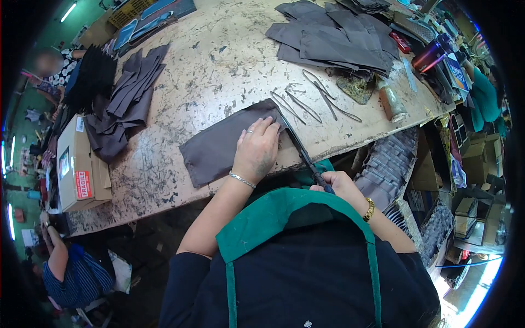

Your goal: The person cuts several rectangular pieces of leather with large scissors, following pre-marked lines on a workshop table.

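My left hand lies flat on a rectangular dark grey fabric piece, its fingers stretched towards the piece's right end. My right hand is wrapped round the dark handles of a pair of long shears at the table's front edge. The shears' blades run along the right end of the fabric, close to my left fingertips. Whether the blades are apart is too small to tell. Several thin fabric strips lie just right of the blades.
A pile of dark fabric pieces covers the back right of the worn table. More fabric and a cardboard box stand left. A bottle and a glass-like jar are right. Other people sit at the left.
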A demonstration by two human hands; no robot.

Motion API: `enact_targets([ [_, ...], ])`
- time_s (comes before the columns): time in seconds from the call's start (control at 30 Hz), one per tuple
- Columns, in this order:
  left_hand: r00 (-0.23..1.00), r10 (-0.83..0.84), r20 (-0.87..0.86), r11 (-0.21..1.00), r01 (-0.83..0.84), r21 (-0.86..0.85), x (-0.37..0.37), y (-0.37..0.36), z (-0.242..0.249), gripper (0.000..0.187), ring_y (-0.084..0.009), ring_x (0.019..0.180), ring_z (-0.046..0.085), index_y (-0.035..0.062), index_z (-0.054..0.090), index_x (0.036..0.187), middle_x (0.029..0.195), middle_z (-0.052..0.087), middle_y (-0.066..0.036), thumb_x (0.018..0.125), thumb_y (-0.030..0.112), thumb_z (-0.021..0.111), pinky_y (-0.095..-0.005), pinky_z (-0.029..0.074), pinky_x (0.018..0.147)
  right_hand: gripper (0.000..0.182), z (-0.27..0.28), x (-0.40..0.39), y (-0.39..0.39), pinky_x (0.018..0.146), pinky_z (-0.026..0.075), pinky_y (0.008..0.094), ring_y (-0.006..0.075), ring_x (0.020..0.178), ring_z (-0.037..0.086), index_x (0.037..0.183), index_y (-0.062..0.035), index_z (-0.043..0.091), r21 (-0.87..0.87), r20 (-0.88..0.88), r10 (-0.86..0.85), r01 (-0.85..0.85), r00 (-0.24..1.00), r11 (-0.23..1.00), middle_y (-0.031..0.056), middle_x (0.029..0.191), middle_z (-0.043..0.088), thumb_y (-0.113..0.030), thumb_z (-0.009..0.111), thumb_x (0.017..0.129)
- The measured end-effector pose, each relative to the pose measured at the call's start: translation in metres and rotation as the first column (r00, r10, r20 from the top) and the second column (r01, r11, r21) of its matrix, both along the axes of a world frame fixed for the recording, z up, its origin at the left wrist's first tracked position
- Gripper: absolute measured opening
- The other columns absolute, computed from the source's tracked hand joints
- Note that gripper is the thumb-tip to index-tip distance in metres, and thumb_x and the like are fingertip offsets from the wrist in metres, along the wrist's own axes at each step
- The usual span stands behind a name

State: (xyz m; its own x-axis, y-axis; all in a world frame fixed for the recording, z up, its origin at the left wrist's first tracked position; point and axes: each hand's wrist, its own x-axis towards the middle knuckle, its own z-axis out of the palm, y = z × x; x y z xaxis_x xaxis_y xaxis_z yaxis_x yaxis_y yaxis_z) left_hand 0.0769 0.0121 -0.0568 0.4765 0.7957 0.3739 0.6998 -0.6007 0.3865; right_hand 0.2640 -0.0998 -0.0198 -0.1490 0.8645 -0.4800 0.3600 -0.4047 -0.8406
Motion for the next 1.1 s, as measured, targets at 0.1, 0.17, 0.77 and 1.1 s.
enact_targets([
  [0.1, 0.999, -0.027, 0.030, 0.999, 0.026, 0.030, 0.001, -0.005, 0.007, 0.017, -0.0306, 0.098, 0.055, 0.0033, 0.058, 0.095, 0.105, 0.058, -0.014, 0.082, 0.011, 0.052, -0.0379, 0.045, 0.082, 0.038, -0.013, 0.003, 0.001, 0.044, 0.036, 0.0225, 0.0039, 0.050, 0.043, 0.060, -0.0032, 0.052, 0.015, -0.037, -0.030, 0.030, 0.999, 0.999, -0.0013, 0.053, 0.050, -0.033, 0.071, 0.074],
  [0.17, 0.998, -0.043, 0.036, 0.999, 0.042, 0.026, 0.002, -0.009, 0.009, 0.014, -0.0298, 0.095, 0.057, 0.0033, 0.057, 0.092, 0.103, 0.059, -0.014, 0.083, 0.011, 0.051, -0.0382, 0.046, 0.080, 0.039, -0.012, 0.002, 0.003, 0.044, 0.037, 0.0229, 0.0043, 0.050, 0.044, 0.060, -0.0031, 0.052, 0.011, -0.041, -0.031, 0.032, 0.999, 0.999, -0.0010, 0.053, 0.050, -0.035, 0.071, 0.074],
  [0.77, 0.995, -0.041, 0.092, 0.998, 0.044, -0.035, 0.006, -0.023, 0.021, 0.011, -0.0306, 0.088, 0.059, 0.0024, 0.055, 0.091, 0.097, 0.061, -0.015, 0.083, 0.008, 0.051, -0.0381, 0.047, 0.076, 0.048, -0.010, -0.002, 0.004, 0.046, 0.038, 0.0238, 0.0053, 0.050, 0.045, 0.062, -0.0018, 0.052, 0.051, -0.016, -0.038, 0.039, 0.999, 0.998, 0.0001, 0.053, 0.050, -0.045, 0.068, 0.073],
  [1.1, 0.994, -0.034, 0.109, 0.997, 0.042, -0.070, 0.002, -0.024, 0.019, 0.011, -0.0309, 0.088, 0.059, 0.0013, 0.055, 0.090, 0.097, 0.061, -0.015, 0.083, 0.008, 0.051, -0.0384, 0.047, 0.077, 0.040, -0.012, -0.002, 0.001, 0.043, 0.036, 0.0215, 0.0028, 0.050, 0.044, 0.061, -0.0037, 0.052, 0.066, -0.012, -0.087, 0.088, 0.996, 0.994, -0.0020, 0.053, 0.050, -0.037, 0.071, 0.074],
])
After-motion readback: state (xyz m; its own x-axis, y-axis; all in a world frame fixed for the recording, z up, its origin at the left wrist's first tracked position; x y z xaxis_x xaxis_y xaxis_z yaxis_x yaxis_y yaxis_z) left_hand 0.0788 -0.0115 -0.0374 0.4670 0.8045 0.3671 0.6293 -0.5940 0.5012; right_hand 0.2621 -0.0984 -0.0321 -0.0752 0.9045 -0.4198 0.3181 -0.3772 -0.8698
